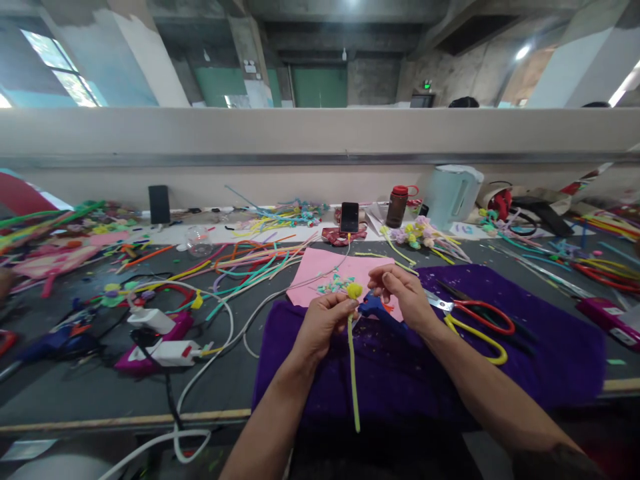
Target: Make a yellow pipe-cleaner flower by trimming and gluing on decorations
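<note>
My left hand [327, 319] is closed, its thumb and fingers pinching a yellow-green pipe-cleaner flower [354, 373] just under its fuzzy yellow head. The long stem hangs straight down over the purple cloth [295, 357]. A little to the right, my right hand [400, 290] has its thumb and fingertips drawn together; anything between them is too small to make out. Below that hand lies a blue glue gun [376, 308], partly covered by it. Small green and white bits [336, 283] are scattered on the pink sheet [306, 273] beyond my hands.
Red-and-yellow-handled scissors [483, 320] lie right of my right forearm. A phone [349, 217] stands behind the pink sheet, with a bottle [397, 208] and a kettle [453, 197] to its right. Power strips with white plugs [173, 352] and cables [233, 327] sit at left, near loose pipe cleaners [250, 263].
</note>
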### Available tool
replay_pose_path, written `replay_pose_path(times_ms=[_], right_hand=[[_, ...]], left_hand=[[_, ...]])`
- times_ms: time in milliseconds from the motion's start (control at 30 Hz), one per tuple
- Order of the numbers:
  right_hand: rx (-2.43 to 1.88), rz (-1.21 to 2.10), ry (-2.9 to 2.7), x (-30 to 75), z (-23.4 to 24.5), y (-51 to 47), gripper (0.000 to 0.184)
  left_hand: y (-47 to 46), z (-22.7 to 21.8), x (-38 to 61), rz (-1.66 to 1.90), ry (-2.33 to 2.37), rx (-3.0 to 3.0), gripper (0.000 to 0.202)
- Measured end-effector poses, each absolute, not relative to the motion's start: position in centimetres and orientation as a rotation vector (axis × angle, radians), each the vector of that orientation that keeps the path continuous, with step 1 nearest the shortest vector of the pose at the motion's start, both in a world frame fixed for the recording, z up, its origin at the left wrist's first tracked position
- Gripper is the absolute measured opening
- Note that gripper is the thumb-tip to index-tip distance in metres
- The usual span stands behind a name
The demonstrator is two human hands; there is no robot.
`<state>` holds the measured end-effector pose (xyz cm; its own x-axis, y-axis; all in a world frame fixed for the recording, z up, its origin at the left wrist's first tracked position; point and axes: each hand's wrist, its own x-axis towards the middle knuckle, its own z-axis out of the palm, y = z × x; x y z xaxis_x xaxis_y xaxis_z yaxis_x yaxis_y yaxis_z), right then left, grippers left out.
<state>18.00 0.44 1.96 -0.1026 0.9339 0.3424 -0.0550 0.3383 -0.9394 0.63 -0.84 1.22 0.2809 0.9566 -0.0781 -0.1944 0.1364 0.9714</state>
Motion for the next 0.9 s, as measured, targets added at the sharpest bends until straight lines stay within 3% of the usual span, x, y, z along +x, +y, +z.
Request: replay_pose_path(times_ms=[500, 900], right_hand=[[-0.839, 1.404, -1.602, 15.1, 2.9, -9.4, 0.021], [-0.905, 0.885, -1.828, 14.5, 2.2, -14.3, 0.020]], left_hand=[[-7.8, 2.4, 0.3, 1.057, 0.634, 0.877, 0.024], [-14.0, 2.4, 0.9, 1.264, 0.701, 0.905, 0.026]])
